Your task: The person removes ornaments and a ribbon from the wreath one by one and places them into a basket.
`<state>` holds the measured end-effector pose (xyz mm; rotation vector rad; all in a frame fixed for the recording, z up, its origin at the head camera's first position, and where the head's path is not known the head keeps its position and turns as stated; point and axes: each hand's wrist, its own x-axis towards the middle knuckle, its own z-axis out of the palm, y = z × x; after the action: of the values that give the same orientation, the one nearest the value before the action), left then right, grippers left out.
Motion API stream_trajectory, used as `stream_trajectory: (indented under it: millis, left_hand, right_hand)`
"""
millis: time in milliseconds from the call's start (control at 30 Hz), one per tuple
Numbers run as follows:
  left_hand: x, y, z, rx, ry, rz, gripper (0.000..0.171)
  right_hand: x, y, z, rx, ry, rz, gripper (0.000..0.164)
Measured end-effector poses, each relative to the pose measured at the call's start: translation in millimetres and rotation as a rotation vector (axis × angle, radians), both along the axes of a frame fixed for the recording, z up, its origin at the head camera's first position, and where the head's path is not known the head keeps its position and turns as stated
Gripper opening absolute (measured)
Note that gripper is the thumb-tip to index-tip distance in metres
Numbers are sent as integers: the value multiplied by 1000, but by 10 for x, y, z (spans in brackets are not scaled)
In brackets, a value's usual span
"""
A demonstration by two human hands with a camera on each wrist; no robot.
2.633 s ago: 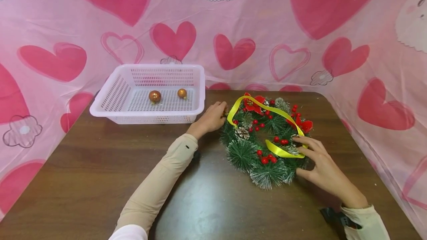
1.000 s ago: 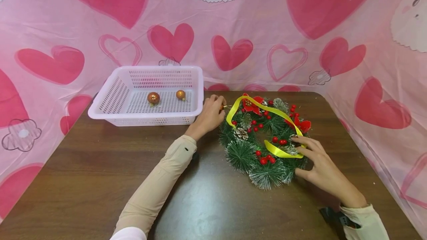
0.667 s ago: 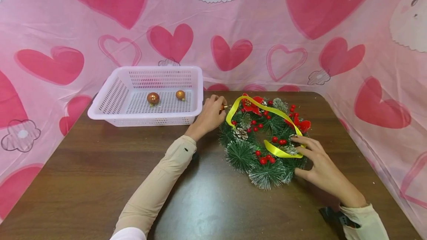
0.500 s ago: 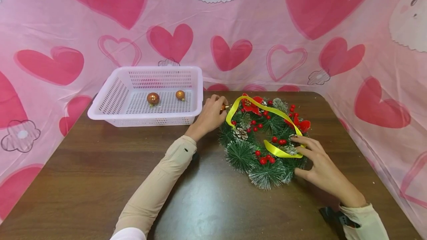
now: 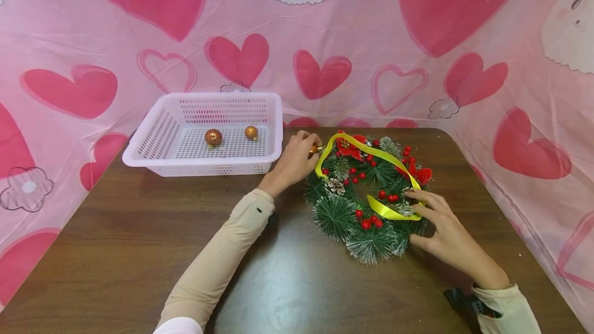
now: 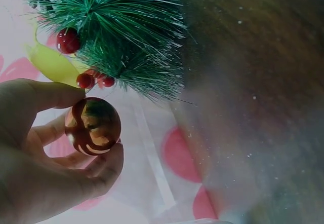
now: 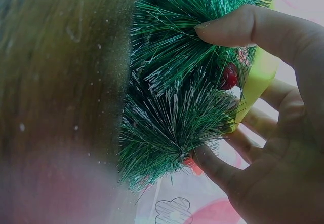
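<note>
A copper-coloured Christmas ball (image 6: 93, 125) is pinched between the thumb and fingers of my left hand (image 5: 294, 159), just beside the wreath's upper left edge. The Christmas wreath (image 5: 336, 215) lies flat on the table, with green frosted needles, red berries, a pine cone (image 5: 335, 186) and red flowers (image 5: 349, 147). Across its top runs a loose yellow ribbon (image 5: 389, 211). My right hand (image 5: 452, 238) holds the wreath's right side, its thumb (image 7: 228, 29) in the needles and its fingers by the ribbon. Part of the ball is hidden by the left hand in the head view.
A white perforated plastic basket (image 5: 209, 161) stands at the back left of the brown table (image 5: 153, 251). Inside it lie a larger copper ball (image 5: 213, 137) and a smaller gold ball (image 5: 251, 132). A pink heart-print cloth (image 5: 260, 9) hangs behind and at the sides.
My left hand has shifted slightly right with the Christmas ball, which shows more clearly than at first. The right hand and the wreath stay in place.
</note>
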<state>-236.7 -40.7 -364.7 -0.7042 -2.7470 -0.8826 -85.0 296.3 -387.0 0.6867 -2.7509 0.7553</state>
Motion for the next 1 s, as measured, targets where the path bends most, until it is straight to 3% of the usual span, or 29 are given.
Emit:
stream_trajectory:
  millis: [700, 1000]
  left_hand:
    - [48, -15, 161, 25, 45, -9, 21]
    - [41, 22, 133, -4, 6, -150, 23]
  right_hand:
    - [-3, 4, -8, -12, 1, 7, 50]
    - [-3, 0, -3, -11, 7, 6, 50]
